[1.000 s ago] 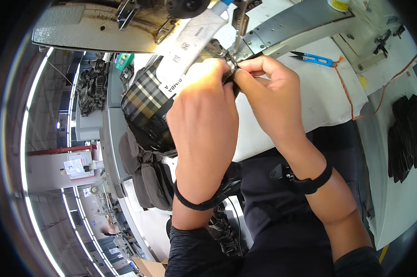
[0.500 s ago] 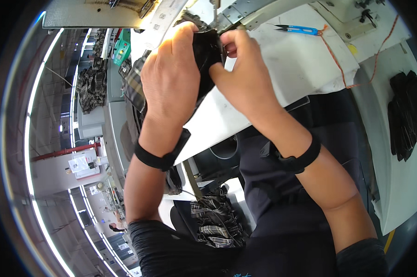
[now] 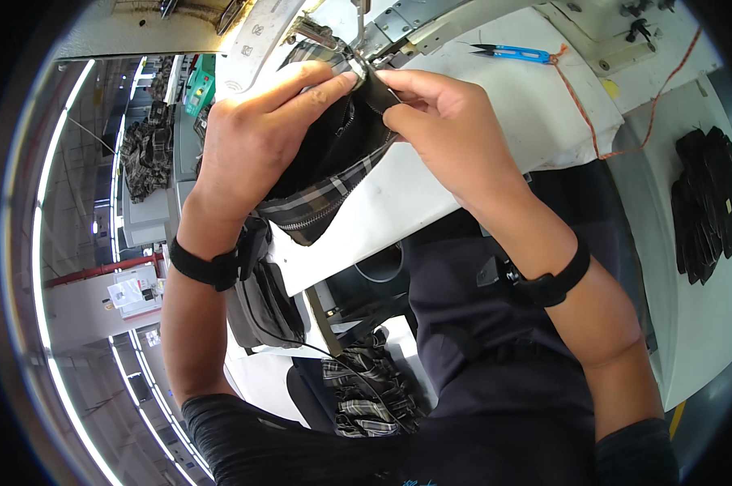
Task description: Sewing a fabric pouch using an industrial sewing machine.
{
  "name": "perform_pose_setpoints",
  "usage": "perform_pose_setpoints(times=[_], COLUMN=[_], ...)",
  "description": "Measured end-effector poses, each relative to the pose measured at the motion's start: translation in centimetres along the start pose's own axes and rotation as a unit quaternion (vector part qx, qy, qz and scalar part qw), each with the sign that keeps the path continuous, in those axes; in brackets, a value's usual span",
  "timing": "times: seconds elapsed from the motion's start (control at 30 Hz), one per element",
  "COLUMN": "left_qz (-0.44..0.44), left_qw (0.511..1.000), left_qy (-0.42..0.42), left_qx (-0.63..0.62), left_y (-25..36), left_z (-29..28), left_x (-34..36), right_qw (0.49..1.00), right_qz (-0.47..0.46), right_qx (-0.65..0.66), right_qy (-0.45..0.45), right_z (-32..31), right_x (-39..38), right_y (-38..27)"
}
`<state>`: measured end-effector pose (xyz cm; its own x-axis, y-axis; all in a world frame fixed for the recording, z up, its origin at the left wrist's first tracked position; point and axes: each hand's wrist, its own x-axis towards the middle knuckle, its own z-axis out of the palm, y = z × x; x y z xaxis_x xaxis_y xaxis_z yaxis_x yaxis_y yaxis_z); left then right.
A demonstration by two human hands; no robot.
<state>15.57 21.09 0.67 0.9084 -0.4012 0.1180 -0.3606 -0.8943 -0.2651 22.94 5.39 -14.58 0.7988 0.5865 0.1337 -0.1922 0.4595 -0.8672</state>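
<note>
A plaid fabric piece (image 3: 321,198) with a black inside and a metal zipper along its edge lies under the needle area of a sewing machine (image 3: 361,32). My left hand (image 3: 260,134) rests across its left side, fingers bent over the cloth and tips close to the presser foot; its thumb is hidden. With thumb and fingers together, my right hand (image 3: 447,121) pinches the dark edge of the piece just right of the needle. The black inside shows between my two hands, and the zippered plaid edge hangs below them toward me.
Blue thread snips (image 3: 516,53) tied to an orange cord lie on the white table (image 3: 544,121) at right. Dark cut pieces (image 3: 710,202) are stacked at far right. Plaid pieces (image 3: 370,385) are piled below the table, and more plaid cloth (image 3: 147,154) sits at far left.
My left hand has moved left and turned, uncovering the black inside and the zipper. My right hand has shifted slightly right and down, still pinching the edge.
</note>
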Motion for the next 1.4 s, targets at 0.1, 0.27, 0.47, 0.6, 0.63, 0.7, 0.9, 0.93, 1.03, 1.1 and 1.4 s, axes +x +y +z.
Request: perform_pose_setpoints(times=[0.1,0.27,0.47,0.6,0.63,0.7,0.9,0.93,1.03,1.1,1.4], left_qz=[-0.058,-0.048,-0.060,-0.134,-0.155,-0.188,-0.263,-0.298,-0.357,-0.369,-0.456], left_qw=[0.996,0.997,0.997,0.989,0.986,0.981,0.956,0.940,0.916,0.910,0.863], left_qy=[-0.038,-0.036,-0.016,-0.018,-0.013,0.007,0.102,0.127,0.143,0.164,0.174], left_qx=[-0.054,-0.054,-0.050,-0.058,-0.054,-0.053,-0.083,-0.104,-0.112,-0.095,-0.131], left_y=[0.1,-0.1,-0.2,1.1,1.4,2.0,4.6,5.2,7.2,8.4,11.2], left_z=[-0.6,-0.2,0.3,0.8,0.8,1.1,2.6,2.7,3.3,3.4,4.3], left_x=[0.2,0.2,0.6,0.6,0.6,0.9,1.6,2.0,2.5,2.9,4.2], right_qw=[0.997,0.995,0.991,0.999,0.998,0.999,0.999,0.999,0.999,1.000,0.999], right_qz=[0.040,0.060,0.087,0.017,-0.012,0.005,0.008,-0.002,-0.003,0.003,0.019], right_qx=[0.068,0.074,0.086,0.001,-0.055,-0.049,-0.019,-0.018,-0.012,-0.007,0.046], right_qy=[-0.001,0.028,0.045,0.034,0.026,0.024,0.028,0.033,0.032,0.027,0.004], right_z=[0.0,0.4,1.0,0.7,0.6,0.5,0.9,0.8,0.6,0.4,-0.2], right_x=[-0.3,-0.3,0.4,0.6,0.6,0.9,1.3,1.4,1.2,1.2,0.8], right_y=[-0.3,-0.8,-1.2,-1.1,-1.3,-1.6,-0.9,-0.6,-0.5,-0.9,-1.8])
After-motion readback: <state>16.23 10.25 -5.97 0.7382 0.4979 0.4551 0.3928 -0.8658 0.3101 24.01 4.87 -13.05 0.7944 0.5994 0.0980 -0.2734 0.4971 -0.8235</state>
